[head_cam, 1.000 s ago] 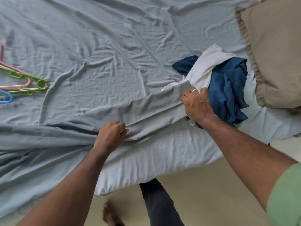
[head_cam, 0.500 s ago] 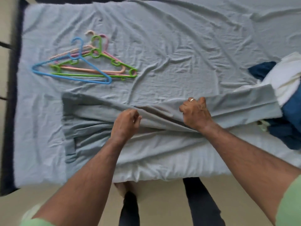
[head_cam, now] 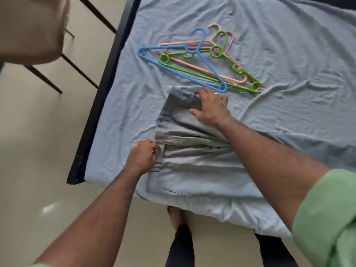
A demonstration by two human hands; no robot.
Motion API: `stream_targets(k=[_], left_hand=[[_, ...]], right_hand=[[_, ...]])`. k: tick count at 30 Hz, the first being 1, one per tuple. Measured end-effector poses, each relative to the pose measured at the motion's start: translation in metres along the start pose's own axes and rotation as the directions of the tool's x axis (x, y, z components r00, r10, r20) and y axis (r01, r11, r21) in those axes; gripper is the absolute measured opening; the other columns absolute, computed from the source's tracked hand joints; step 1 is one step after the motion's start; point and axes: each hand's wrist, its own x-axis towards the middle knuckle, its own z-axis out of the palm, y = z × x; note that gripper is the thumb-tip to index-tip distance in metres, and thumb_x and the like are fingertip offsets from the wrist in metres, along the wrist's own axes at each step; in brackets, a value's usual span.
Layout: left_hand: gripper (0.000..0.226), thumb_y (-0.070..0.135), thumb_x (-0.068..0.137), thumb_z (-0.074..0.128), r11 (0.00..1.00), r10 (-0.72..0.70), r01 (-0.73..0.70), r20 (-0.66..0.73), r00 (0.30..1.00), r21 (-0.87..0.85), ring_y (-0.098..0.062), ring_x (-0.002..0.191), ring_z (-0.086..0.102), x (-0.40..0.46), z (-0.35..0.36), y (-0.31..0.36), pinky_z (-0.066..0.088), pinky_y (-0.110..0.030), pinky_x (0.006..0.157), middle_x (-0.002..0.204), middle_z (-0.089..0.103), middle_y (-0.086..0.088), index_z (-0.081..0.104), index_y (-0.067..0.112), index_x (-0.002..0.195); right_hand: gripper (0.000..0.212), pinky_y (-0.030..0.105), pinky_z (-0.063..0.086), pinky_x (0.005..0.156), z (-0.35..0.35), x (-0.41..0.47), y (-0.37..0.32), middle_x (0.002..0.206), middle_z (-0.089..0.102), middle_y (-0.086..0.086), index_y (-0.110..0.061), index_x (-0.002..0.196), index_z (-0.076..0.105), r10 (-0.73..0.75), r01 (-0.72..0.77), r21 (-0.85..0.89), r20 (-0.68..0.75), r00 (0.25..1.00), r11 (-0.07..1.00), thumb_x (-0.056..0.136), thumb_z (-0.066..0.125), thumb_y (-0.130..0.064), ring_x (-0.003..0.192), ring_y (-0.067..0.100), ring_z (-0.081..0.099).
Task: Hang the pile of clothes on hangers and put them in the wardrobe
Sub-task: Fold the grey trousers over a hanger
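Note:
Grey trousers lie flat along the bed's near edge, waistband pointing left. My left hand pinches the waistband near its middle. My right hand rests with spread fingers on the far corner of the waistband. Just beyond that hand lies a stack of plastic hangers: a blue hanger on top, a green hanger and pink hangers under it. The pile of other clothes is out of view.
The bed has a wrinkled light-blue sheet and a black frame on its left side. Beige floor lies left and near. Dark chair or table legs stand at upper left. My feet are below the bed edge.
Both hands slid left along the trousers to the waistband, and my view swung left. The left hand now pinches the waistband; the right hand opened flat on it. The clothes pile left the view.

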Motion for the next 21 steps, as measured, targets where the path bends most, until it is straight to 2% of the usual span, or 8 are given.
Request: stream_targets(k=[3, 5, 8, 9, 11, 15, 18, 21], left_hand=[[0.033, 0.02, 0.096, 0.058, 0.999, 0.005, -0.005, 0.013, 1.0, 0.036, -0.022, 0.121, 0.054, 0.005, 0.011, -0.013, 0.049, -0.042, 0.096, 0.129, 0.058, 0.004, 0.069, 0.03, 0.125], [0.038, 0.022, 0.098, 0.055, 0.996, 0.015, -0.016, 0.017, 1.0, 0.086, -0.019, 0.124, 0.05, 0.007, 0.019, -0.017, 0.046, -0.043, 0.097, 0.134, 0.053, 0.009, 0.062, 0.035, 0.133], [0.043, 0.021, 0.1, 0.048, 0.988, 0.016, -0.02, 0.026, 1.0, 0.156, -0.019, 0.123, 0.047, 0.007, 0.027, -0.019, 0.044, -0.046, 0.095, 0.138, 0.048, 0.011, 0.05, 0.037, 0.14], [0.044, 0.02, 0.1, 0.047, 0.987, 0.016, -0.021, 0.034, 0.999, 0.162, -0.019, 0.123, 0.046, 0.007, 0.028, -0.019, 0.044, -0.047, 0.094, 0.139, 0.046, 0.011, 0.048, 0.037, 0.141], [0.046, 0.019, 0.099, 0.047, 0.982, 0.021, -0.03, 0.049, 0.999, 0.186, -0.02, 0.124, 0.045, 0.004, 0.026, -0.019, 0.044, -0.047, 0.093, 0.14, 0.043, 0.011, 0.046, 0.037, 0.141], [0.041, 0.025, 0.097, 0.053, 0.986, -0.02, 0.0, 0.116, 0.993, 0.169, -0.026, 0.126, 0.045, 0.004, 0.025, -0.024, 0.044, -0.048, 0.094, 0.139, 0.046, 0.001, 0.05, 0.027, 0.137], [0.042, 0.027, 0.097, 0.059, 0.991, -0.126, 0.131, 0.117, 0.985, -0.033, -0.03, 0.126, 0.053, 0.008, 0.022, -0.033, 0.043, -0.039, 0.102, 0.136, 0.057, -0.009, 0.055, 0.013, 0.136], [0.023, 0.006, 0.095, 0.062, 0.919, -0.201, 0.165, -0.065, 0.977, -0.359, -0.018, 0.104, 0.062, -0.001, 0.017, -0.037, 0.044, -0.025, 0.087, 0.109, 0.066, -0.002, 0.07, 0.004, 0.116]], right_hand=[[0.08, 0.067, 0.022, 0.114, 0.006, 0.023, -0.018, 0.154, 0.043, 0.002, -0.026, 0.151, 0.035, 0.057, -0.063, 0.084, 0.073, 0.996, 0.994, 0.087, 0.068, -0.059, 0.143, 0.028, 0.038], [0.076, 0.068, 0.017, 0.114, 0.009, 0.031, -0.027, 0.15, 0.048, 0.002, -0.026, 0.149, 0.038, 0.076, -0.084, 0.085, 0.098, 0.992, 0.993, 0.087, 0.068, -0.059, 0.142, 0.027, 0.039], [0.033, 0.065, 0.023, 0.11, 0.009, 0.03, -0.045, 0.117, 0.062, 0.0, -0.027, 0.114, 0.062, 0.062, -0.07, 0.089, 0.09, 0.994, 0.994, 0.09, 0.068, -0.051, 0.127, 0.028, 0.053], [0.023, 0.058, 0.032, 0.105, 0.008, 0.024, -0.052, 0.104, 0.062, -0.001, -0.026, 0.098, 0.063, 0.033, -0.037, 0.076, 0.059, 0.998, 0.996, 0.091, 0.067, -0.047, 0.117, 0.029, 0.057], [0.022, 0.042, 0.041, 0.083, 0.012, 0.0, -0.067, 0.092, 0.065, 0.005, -0.022, 0.081, 0.059, -0.026, 0.027, 0.082, -0.018, 1.0, 0.996, 0.089, 0.066, -0.041, 0.099, 0.034, 0.062], [0.014, 0.038, 0.04, 0.063, 0.041, -0.084, -0.103, 0.089, 0.07, 0.016, -0.017, 0.087, 0.059, -0.202, 0.207, 0.077, -0.062, 0.977, 0.975, 0.085, 0.064, -0.03, 0.084, 0.042, 0.065], [0.009, 0.036, 0.036, 0.056, 0.086, -0.144, -0.121, 0.079, 0.07, 0.01, -0.017, 0.085, 0.059, -0.316, 0.314, 0.048, 0.029, 0.948, 0.948, 0.084, 0.067, -0.021, 0.07, 0.04, 0.066], [0.022, 0.03, 0.031, 0.045, 0.127, -0.17, -0.12, 0.061, 0.063, 0.003, -0.018, 0.074, 0.053, -0.347, 0.347, -0.013, 0.039, 0.937, 0.938, 0.071, 0.074, -0.011, 0.05, 0.033, 0.061]])
